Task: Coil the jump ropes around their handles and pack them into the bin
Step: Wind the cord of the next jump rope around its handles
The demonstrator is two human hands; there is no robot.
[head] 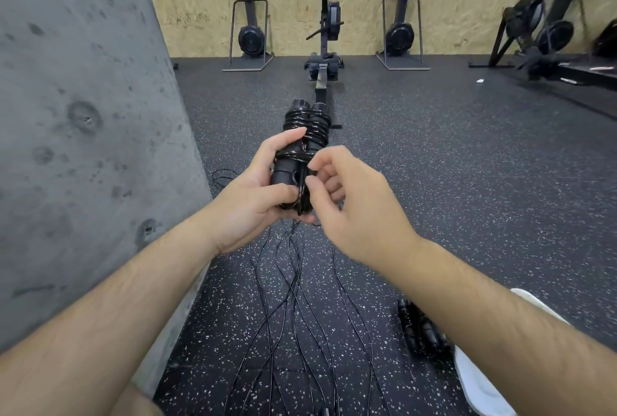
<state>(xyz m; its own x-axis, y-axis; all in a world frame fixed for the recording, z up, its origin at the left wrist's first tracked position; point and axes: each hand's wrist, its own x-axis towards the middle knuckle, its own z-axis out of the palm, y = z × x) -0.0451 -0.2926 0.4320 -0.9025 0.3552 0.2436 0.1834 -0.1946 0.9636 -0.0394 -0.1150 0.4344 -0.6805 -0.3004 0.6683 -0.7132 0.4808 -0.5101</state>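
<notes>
the left hand [257,191] has a full grip on the handles [283,173], above the floor [434,165], long axis pointing away from the person. the right hand [354,202] pinches the rope [309,128] at their near end.

Two bare forearms [133,298] with fine dark hair, bare left hand [253,195], bare right hand [360,205], white shoe [477,382]

Glossy black rope [305,135] coils; speckled rubbery floor [434,155]; rough, pitted concrete wall [83,115].

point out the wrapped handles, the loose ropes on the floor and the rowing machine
wrapped handles [305,121]: head view, upper coils
loose ropes [295,282]: head view, middle strands
rowing machine [334,20]: head view, flywheel housing
</notes>
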